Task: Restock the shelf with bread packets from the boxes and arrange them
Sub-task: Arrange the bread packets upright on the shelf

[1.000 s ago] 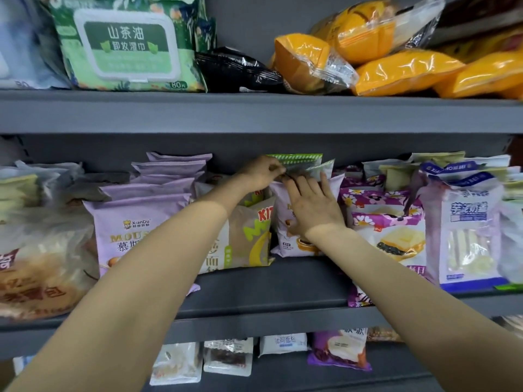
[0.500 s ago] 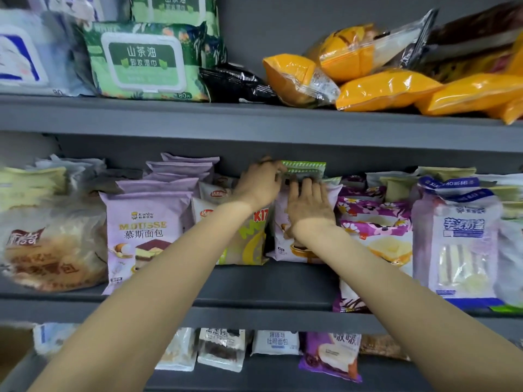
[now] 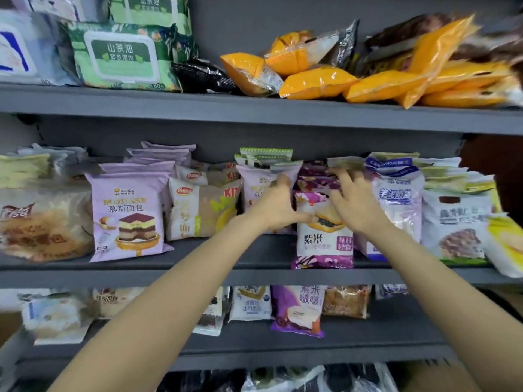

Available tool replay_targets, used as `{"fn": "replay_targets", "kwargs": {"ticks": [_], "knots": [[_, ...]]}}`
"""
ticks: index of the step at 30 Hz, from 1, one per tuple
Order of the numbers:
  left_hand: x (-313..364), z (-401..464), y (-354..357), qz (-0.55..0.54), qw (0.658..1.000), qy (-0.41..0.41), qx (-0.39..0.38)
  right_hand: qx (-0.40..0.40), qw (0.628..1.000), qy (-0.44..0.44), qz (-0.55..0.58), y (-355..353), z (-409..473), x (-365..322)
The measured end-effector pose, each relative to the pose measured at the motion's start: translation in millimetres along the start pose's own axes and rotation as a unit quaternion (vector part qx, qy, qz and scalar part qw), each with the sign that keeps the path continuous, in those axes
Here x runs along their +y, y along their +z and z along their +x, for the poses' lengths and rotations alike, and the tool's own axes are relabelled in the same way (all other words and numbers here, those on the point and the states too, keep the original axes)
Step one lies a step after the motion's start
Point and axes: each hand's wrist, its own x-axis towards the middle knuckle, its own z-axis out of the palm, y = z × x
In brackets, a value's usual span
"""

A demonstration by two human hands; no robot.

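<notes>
Shop – grey shelves (image 3: 254, 108) w/ bread pkts (image 3: 127, 213), wipes (image 3: 124, 56)

Both arms reach up to the middle shelf (image 3: 254, 275) of a grey rack. The left hand (image 3: 278, 207) rests against the left edge of a purple rice bread packet (image 3: 324, 244) standing at the shelf's front, thumb across its face. The right hand (image 3: 355, 203), fingers spread, lies on the packets just behind and right of it. A lilac mousse bread packet (image 3: 128, 219) stands further left. Orange packets (image 3: 319, 82) and a green wipes pack (image 3: 124, 56) lie on the shelf above.
</notes>
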Motion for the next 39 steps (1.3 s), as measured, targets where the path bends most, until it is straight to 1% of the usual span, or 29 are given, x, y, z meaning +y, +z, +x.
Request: {"fn": "replay_targets", "kwargs": {"ticks": [3,5,7,9,11,13,16,19,21,23,24,26,27,28,29,30,32,33,35,39], "knots": [[2.6,-8.0,23.5,0.050,0.995,-0.035,-0.085,-0.067,0.997,-0.016,-0.036,1.5,-22.9,20.3],[1.5,-10.7,39.4,0.021,0.991,-0.049,-0.119,-0.073,0.991,-0.043,-0.099,5.5,-30.6,28.9],[1.2,-8.8,51.6,-0.015,0.993,-0.070,-0.099,-0.051,0.986,-0.058,-0.147,9.7,-31.0,33.8],[1.7,-1.4,59.5,-0.030,0.995,-0.083,-0.050,-0.018,0.980,-0.075,-0.183,13.2,-25.0,36.8],[2.6,8.4,66.8,-0.023,0.995,-0.094,-0.008,0.003,0.970,-0.102,-0.219,17.1,-15.8,39.7],[5.9,17.3,75.2,-0.012,0.994,-0.109,0.019,-0.002,0.961,-0.113,-0.253,20.2,-5.5,42.6],[10.4,23.8,84.0,-0.004,0.992,-0.126,0.031,-0.021,0.949,-0.109,-0.295,24.7,9.5,47.3],[12.9,19.9,83.4,0.010,0.991,-0.137,0.011,-0.042,0.942,-0.116,-0.312,23.1,16.6,48.0],[14.1,12.9,83.3,0.007,0.992,-0.124,0.035,-0.051,0.941,-0.117,-0.314,22.1,16.7,46.4],[16.8,6.0,83.7,0.004,0.994,-0.088,0.069,-0.076,0.953,-0.104,-0.276,20.7,16.1,43.0],[17.3,3.8,83.5,0.001,0.995,-0.074,0.073,-0.100,0.965,-0.090,-0.225,19.2,17.8,40.4],[19.1,1.7,81.3,-0.003,0.995,-0.072,0.066,-0.140,0.986,-0.054,-0.069,9.4,25.4,30.5],[20.5,2.3,79.7,-0.001,0.995,-0.078,0.067,-0.135,0.990,-0.035,0.005,5.3,33.9,27.2],[22.4,3.5,78.3,0.002,0.994,-0.084,0.073,-0.117,0.992,-0.019,0.049,2.5,44.3,24.8],[25.2,5.5,77.2,0.004,0.993,-0.089,0.081,-0.101,0.994,-0.012,0.043,-0.1,53.2,22.2],[27.9,8.0,77.0,0.003,0.992,-0.094,0.082,-0.100,0.995,-0.010,0.006,-1.5,60.4,20.8],[30.9,14.3,77.9,-0.001,0.992,-0.107,0.066,-0.150,0.986,-0.002,-0.078,-0.3,68.5,19.6],[30.8,16.9,78.6,-0.002,0.992,-0.112,0.054,-0.179,0.979,0.003,-0.099,2.0,69.4,19.2],[27.6,21.1,80.2,0.002,0.993,-0.110,0.039,-0.185,0.977,-0.001,-0.101,7.6,70.2,18.3],[20.9,24.7,82.7,0.012,0.993,-0.108,0.043,-0.141,0.986,-0.021,-0.085,10.7,71.3,17.0]]}}
